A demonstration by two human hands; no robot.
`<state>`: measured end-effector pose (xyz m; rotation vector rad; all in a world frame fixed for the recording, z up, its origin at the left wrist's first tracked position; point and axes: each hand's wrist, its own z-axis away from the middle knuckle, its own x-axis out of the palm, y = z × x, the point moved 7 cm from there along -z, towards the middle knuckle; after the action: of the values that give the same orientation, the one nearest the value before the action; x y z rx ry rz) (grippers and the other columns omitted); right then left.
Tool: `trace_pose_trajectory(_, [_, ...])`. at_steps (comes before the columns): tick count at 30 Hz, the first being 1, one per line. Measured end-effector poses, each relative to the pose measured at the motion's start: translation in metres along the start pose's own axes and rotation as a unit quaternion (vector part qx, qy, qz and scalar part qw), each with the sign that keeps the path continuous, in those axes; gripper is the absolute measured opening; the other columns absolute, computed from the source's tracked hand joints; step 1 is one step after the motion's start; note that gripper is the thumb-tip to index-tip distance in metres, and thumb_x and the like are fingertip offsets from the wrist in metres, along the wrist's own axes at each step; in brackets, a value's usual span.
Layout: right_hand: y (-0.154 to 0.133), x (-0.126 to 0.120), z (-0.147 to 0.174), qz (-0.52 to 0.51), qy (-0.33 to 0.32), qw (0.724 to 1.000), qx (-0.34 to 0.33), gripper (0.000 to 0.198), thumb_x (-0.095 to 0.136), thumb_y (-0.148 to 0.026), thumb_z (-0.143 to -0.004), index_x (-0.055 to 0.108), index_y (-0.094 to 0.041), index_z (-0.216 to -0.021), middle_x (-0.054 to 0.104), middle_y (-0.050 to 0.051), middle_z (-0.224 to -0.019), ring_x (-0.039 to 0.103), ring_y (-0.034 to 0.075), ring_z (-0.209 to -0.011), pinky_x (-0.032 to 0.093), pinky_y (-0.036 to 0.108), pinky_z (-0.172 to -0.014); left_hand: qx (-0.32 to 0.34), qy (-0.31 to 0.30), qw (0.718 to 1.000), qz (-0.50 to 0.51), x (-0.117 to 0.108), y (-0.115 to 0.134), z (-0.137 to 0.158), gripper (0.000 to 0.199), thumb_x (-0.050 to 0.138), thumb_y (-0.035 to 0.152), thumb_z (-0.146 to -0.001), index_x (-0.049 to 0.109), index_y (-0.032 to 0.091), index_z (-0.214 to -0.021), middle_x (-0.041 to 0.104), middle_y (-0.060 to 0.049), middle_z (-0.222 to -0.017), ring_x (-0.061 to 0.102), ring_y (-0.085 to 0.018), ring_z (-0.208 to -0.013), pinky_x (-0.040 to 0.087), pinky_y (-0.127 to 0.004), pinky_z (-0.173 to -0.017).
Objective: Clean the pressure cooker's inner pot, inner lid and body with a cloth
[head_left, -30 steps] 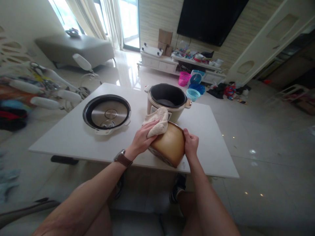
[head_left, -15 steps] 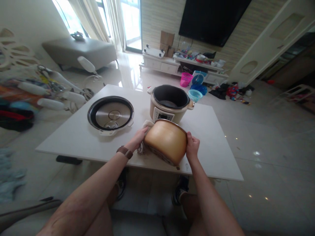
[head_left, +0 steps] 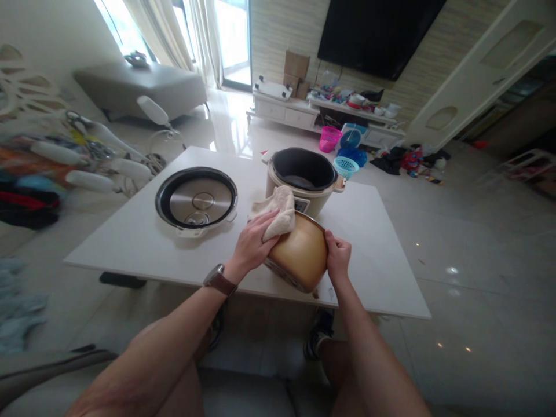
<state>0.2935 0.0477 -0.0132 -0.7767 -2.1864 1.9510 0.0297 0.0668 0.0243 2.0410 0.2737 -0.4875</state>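
A gold-coloured inner pot (head_left: pixel 302 252) is tilted on its side over the near part of the white table. My right hand (head_left: pixel 337 253) grips its rim on the right. With my left hand (head_left: pixel 255 240) I hold a cream cloth (head_left: pixel 280 211) against the pot's upper left outer wall; the fingers are closed on the cloth. Just behind the pot stands a beige pressure cooker (head_left: pixel 302 176), its top uncovered and its inside dark. To the left lies the cooker's round lid (head_left: pixel 197 200), its metal underside facing up.
The white table (head_left: pixel 360 255) has its near edge just before my legs. Beyond it on the floor are a pink basket (head_left: pixel 329 139) and a light blue basket (head_left: pixel 346 167). A low TV cabinet (head_left: pixel 286 113) lines the far wall.
My left hand has moved with the cloth from the pot's left side up onto its upper outer wall. The right hand keeps its grip on the rim.
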Motion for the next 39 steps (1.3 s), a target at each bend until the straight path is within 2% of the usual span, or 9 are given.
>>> trace_pose_trajectory(2, [0.005, 0.003, 0.0, -0.005, -0.001, 1.0, -0.003, 0.075, 0.059, -0.09, -0.078, 0.027, -0.027, -0.052, 0.024, -0.006, -0.053, 0.021, 0.009, -0.055, 0.016, 0.028, -0.049, 0.02, -0.011, 1.0, -0.002, -0.002, 0.001, -0.001, 0.05, 0.065, 0.041, -0.096, 0.069, 0.025, -0.143, 0.061, -0.006, -0.158, 0.052, -0.031, -0.15, 0.036, -0.046, -0.129])
trace_pose_trajectory(4, [0.008, 0.004, 0.0, 0.0, -0.006, 1.0, -0.005, 0.075, 0.058, -0.091, -0.078, 0.027, -0.027, -0.052, 0.023, -0.006, -0.053, 0.021, 0.009, -0.054, 0.016, 0.028, -0.049, -0.005, 0.001, 1.0, 0.024, -0.005, -0.007, -0.002, 0.048, 0.063, 0.043, -0.097, 0.071, 0.024, -0.141, 0.063, -0.007, -0.155, 0.054, -0.031, -0.147, 0.037, -0.046, -0.128])
trace_pose_trajectory(8, [0.01, 0.002, -0.001, 0.005, -0.001, 1.0, -0.003, 0.075, 0.058, -0.09, -0.079, 0.027, -0.027, -0.052, 0.023, -0.006, -0.053, 0.02, 0.009, -0.054, 0.015, 0.028, -0.048, -0.142, 0.028, 0.983, 0.117, -0.005, -0.044, -0.002, 0.049, 0.061, 0.052, -0.097, 0.076, 0.018, -0.129, 0.074, -0.01, -0.139, 0.065, -0.034, -0.132, 0.046, -0.046, -0.119])
trace_pose_trajectory(12, [0.013, -0.001, -0.003, -0.001, 0.004, 1.0, -0.008, 0.075, 0.059, -0.089, -0.079, 0.027, -0.027, -0.052, 0.023, -0.006, -0.053, 0.02, 0.009, -0.054, 0.015, 0.028, -0.049, -0.283, 0.023, 0.938, 0.201, 0.006, -0.08, 0.005, 0.054, 0.063, 0.059, -0.092, 0.078, 0.016, -0.121, 0.079, -0.011, -0.127, 0.069, -0.036, -0.124, 0.052, -0.046, -0.111])
trace_pose_trajectory(17, [0.017, -0.002, -0.005, 0.01, 0.002, 1.0, -0.011, 0.076, 0.057, -0.091, -0.078, 0.026, -0.027, -0.052, 0.022, -0.007, -0.052, 0.02, 0.009, -0.054, 0.016, 0.028, -0.049, -0.359, -0.015, 0.898, 0.255, 0.021, -0.102, 0.014, 0.05, 0.06, 0.054, -0.09, 0.079, 0.016, -0.116, 0.079, -0.013, -0.128, 0.07, -0.034, -0.122, 0.054, -0.048, -0.108])
trace_pose_trajectory(23, [-0.002, -0.003, -0.003, 0.031, -0.009, 0.999, -0.04, 0.063, 0.054, -0.077, -0.086, 0.029, -0.027, -0.056, 0.026, -0.006, -0.056, 0.024, 0.01, -0.057, 0.021, 0.029, -0.052, -0.367, 0.012, 0.904, 0.221, 0.016, -0.102, 0.012, 0.047, 0.06, 0.053, -0.09, 0.079, 0.015, -0.111, 0.081, -0.013, -0.119, 0.072, -0.036, -0.118, 0.055, -0.047, -0.105])
trace_pose_trajectory(28, [-0.03, -0.009, 0.001, 0.027, 0.002, 0.996, -0.084, 0.05, 0.053, -0.058, -0.092, 0.031, -0.027, -0.059, 0.028, -0.006, -0.058, 0.029, 0.012, -0.06, 0.024, 0.03, -0.055, -0.287, 0.039, 0.938, 0.193, 0.01, -0.078, 0.002, 0.052, 0.061, 0.055, -0.092, 0.077, 0.015, -0.12, 0.079, -0.012, -0.126, 0.07, -0.035, -0.122, 0.051, -0.046, -0.11])
trace_pose_trajectory(34, [-0.01, -0.007, -0.001, 0.039, 0.042, 0.998, 0.01, 0.067, 0.055, -0.078, -0.086, 0.023, -0.029, -0.053, 0.021, -0.007, -0.052, 0.02, 0.01, -0.052, 0.015, 0.031, -0.05, -0.197, 0.038, 0.969, 0.143, 0.006, -0.053, -0.002, 0.047, 0.061, 0.053, -0.096, 0.078, 0.019, -0.123, 0.079, -0.007, -0.128, 0.069, -0.033, -0.122, 0.051, -0.042, -0.111])
trace_pose_trajectory(39, [0.008, 0.001, 0.003, 0.027, 0.062, 0.997, 0.027, 0.068, 0.044, -0.085, -0.087, 0.022, -0.03, -0.054, 0.022, -0.006, -0.05, 0.021, 0.01, -0.052, 0.016, 0.031, -0.048, -0.165, 0.045, 0.979, 0.111, -0.007, -0.05, -0.005, 0.045, 0.062, 0.05, -0.094, 0.078, 0.018, -0.122, 0.08, -0.008, -0.124, 0.069, -0.033, -0.12, 0.051, -0.042, -0.11])
